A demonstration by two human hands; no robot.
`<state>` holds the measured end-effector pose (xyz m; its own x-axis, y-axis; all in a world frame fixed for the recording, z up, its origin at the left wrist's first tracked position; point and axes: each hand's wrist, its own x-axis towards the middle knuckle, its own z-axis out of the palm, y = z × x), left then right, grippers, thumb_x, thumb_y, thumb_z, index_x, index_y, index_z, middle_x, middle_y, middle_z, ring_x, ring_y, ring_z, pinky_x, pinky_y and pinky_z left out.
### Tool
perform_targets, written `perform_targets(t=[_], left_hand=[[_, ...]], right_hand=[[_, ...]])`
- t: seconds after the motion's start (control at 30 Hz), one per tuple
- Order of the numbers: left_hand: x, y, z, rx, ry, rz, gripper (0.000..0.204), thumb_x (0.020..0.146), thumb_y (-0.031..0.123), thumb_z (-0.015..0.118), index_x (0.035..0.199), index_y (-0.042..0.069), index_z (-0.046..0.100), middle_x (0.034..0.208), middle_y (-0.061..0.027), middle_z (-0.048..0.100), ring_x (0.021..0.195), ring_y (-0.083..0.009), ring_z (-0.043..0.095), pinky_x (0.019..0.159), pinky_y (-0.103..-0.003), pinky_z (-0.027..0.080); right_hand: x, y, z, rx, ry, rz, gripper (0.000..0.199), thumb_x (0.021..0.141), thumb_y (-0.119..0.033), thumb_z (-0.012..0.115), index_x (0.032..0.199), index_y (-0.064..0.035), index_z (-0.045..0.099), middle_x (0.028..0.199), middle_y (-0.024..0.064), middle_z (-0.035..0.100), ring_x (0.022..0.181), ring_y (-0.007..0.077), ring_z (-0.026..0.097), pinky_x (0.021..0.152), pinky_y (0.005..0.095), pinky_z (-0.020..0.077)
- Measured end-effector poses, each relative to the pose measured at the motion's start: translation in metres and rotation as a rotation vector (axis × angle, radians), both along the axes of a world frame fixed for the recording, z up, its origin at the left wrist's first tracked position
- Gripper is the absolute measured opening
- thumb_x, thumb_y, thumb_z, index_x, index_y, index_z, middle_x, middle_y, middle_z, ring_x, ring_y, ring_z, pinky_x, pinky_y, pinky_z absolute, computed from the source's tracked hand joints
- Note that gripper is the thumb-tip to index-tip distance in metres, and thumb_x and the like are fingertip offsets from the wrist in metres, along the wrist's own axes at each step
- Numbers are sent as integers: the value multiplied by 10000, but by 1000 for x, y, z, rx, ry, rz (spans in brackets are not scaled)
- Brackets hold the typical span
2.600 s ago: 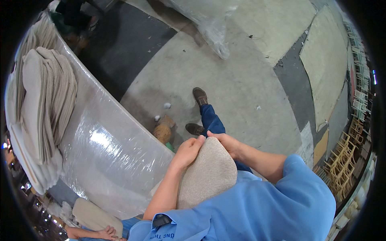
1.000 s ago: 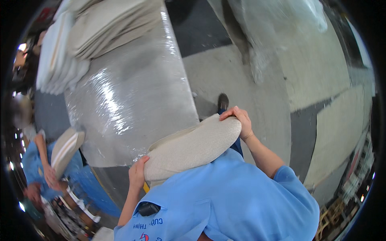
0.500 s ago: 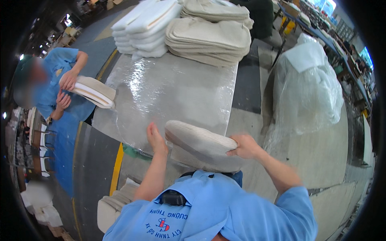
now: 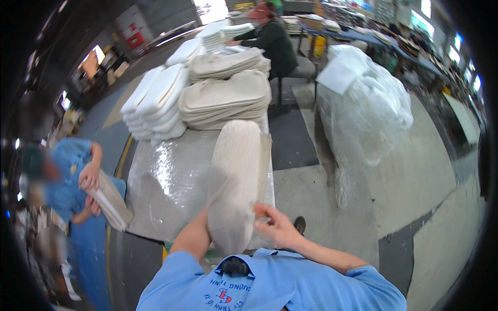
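The beige cushion is raised, blurred, at the plastic-covered table's near edge; it is apparently being turned; the right hand is loosely open beside it, contact unclear; the left fingers are hidden, grip untellable; steadying seems called for.

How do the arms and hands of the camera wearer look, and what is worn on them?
Both sleeves are light blue and short; both forearms are bare. The right hand has no glove; the left hand is hidden.
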<state>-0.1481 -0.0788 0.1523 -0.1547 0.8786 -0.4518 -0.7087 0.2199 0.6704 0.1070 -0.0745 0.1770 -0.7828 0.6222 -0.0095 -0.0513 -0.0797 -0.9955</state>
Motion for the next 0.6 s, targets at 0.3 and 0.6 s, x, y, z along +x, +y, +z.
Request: perform_targets(t=[0.3, 0.6], left_hand=[[60, -39, -32, -420, 453, -621, 643, 1065, 536, 489, 1404, -3, 577, 1366, -159, 631, 1242, -282, 603, 1006, -427, 483], [78, -37, -78, -318, 1586, -743, 564, 1022, 466, 528, 1205, -49, 669, 1224, -298, 668, 1145, -430, 645, 959, -485, 498]], right_hand=[[17, 6, -91, -818, 163, -586, 319, 1051, -351, 589, 1242, -98, 628, 1089, 43, 686, 947, 149, 630, 777, 293, 485], [25, -24, -199, -1171, 464, -718, 460, 1075, -450, 427, 1353, -117, 579, 1301, 114, 658, 1201, 325, 631, 1050, 521, 509]])
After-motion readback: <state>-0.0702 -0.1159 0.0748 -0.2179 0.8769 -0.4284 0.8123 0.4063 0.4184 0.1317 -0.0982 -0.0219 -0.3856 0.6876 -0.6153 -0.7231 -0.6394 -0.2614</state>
